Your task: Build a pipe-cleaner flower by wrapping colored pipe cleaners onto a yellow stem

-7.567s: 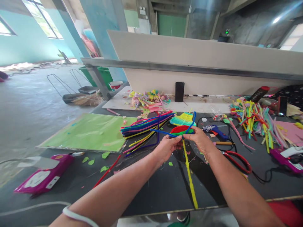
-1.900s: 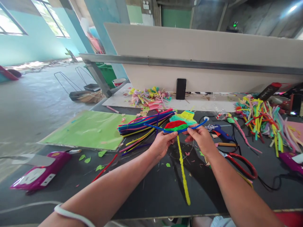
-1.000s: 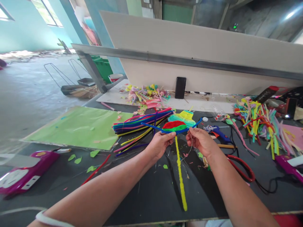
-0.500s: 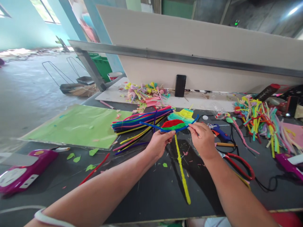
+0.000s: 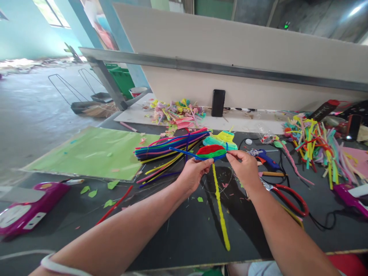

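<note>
Tabletop (image 5: 161, 237): dark, spreading nearer than the phone (image 5: 218, 103).
Green bin (image 5: 123, 81): farther off than the phone, well left; contents hidden.
Clear sleeve (image 5: 122, 179): left of the phone and nearer, a green sheet (image 5: 86, 151) inside.
Tub (image 5: 138, 91): left of the phone; contents out of sight.
Fuzzy piece (image 5: 211, 150): red and green above a yellow stem (image 5: 219, 203), nearer than the phone.
Left hand (image 5: 197, 174): pinching the piece's lower edge.
Right hand (image 5: 243, 164): pinching its blue strand (image 5: 227, 147).
</note>
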Action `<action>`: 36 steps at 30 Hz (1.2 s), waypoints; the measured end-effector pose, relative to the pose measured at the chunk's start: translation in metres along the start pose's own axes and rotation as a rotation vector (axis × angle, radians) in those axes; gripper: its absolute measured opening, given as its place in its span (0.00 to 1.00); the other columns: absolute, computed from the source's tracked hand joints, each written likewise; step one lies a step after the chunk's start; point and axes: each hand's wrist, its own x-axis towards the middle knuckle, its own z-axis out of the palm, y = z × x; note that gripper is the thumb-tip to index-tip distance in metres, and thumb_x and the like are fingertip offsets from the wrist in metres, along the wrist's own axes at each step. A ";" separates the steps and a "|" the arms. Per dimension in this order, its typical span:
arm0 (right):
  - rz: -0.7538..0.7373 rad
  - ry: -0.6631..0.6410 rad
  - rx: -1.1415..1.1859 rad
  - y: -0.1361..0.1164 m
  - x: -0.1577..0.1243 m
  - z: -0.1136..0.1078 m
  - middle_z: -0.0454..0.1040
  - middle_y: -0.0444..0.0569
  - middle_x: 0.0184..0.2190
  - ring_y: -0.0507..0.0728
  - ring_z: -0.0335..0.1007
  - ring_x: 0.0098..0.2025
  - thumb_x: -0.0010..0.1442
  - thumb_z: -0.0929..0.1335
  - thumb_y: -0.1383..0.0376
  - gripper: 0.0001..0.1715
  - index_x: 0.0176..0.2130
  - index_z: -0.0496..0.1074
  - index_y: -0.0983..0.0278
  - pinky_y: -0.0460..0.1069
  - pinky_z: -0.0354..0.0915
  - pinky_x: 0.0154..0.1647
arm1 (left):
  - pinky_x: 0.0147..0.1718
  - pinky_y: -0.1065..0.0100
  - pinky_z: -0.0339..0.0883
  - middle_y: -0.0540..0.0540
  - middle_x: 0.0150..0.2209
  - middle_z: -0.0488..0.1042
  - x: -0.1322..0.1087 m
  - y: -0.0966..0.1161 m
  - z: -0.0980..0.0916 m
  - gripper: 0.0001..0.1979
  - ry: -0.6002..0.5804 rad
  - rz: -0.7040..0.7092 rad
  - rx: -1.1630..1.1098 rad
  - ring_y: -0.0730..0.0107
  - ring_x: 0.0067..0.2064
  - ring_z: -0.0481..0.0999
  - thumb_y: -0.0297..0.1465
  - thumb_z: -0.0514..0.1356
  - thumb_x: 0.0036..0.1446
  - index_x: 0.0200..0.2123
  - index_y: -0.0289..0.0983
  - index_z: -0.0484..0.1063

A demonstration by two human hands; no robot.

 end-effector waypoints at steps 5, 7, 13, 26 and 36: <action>0.103 -0.060 0.073 -0.001 0.001 0.001 0.80 0.47 0.32 0.61 0.75 0.34 0.51 0.70 0.61 0.07 0.32 0.78 0.59 0.55 0.67 0.42 | 0.25 0.72 0.60 0.50 0.24 0.72 0.000 0.000 0.000 0.12 0.004 0.002 -0.002 0.78 0.23 0.67 0.30 0.72 0.38 0.28 0.33 0.75; 0.124 -0.077 0.064 -0.002 0.002 0.001 0.80 0.47 0.32 0.60 0.75 0.35 0.51 0.69 0.62 0.07 0.32 0.78 0.60 0.54 0.67 0.42 | 0.26 0.71 0.60 0.49 0.24 0.73 0.001 -0.001 0.000 0.12 -0.001 -0.001 -0.002 0.78 0.23 0.67 0.30 0.72 0.39 0.28 0.32 0.75; 0.223 -0.157 0.140 -0.003 0.002 -0.003 0.79 0.45 0.32 0.59 0.72 0.37 0.52 0.68 0.61 0.08 0.32 0.77 0.61 0.53 0.65 0.42 | 0.26 0.71 0.60 0.49 0.25 0.73 -0.001 -0.003 0.001 0.13 -0.014 0.007 0.009 0.77 0.24 0.67 0.30 0.72 0.39 0.30 0.32 0.76; 0.499 -0.536 0.729 0.004 0.011 -0.015 0.75 0.44 0.26 0.52 0.68 0.31 0.46 0.73 0.63 0.10 0.30 0.75 0.66 0.49 0.60 0.42 | 0.23 0.73 0.56 0.52 0.21 0.69 -0.003 -0.004 0.000 0.11 -0.040 0.010 0.042 0.80 0.22 0.64 0.31 0.71 0.40 0.26 0.32 0.73; 0.565 -0.443 0.846 -0.002 0.006 -0.007 0.76 0.43 0.24 0.52 0.71 0.26 0.41 0.75 0.67 0.18 0.33 0.69 0.64 0.48 0.66 0.32 | 0.22 0.73 0.54 0.52 0.20 0.69 -0.003 -0.006 0.003 0.12 -0.030 0.021 0.088 0.81 0.21 0.63 0.30 0.71 0.39 0.25 0.32 0.72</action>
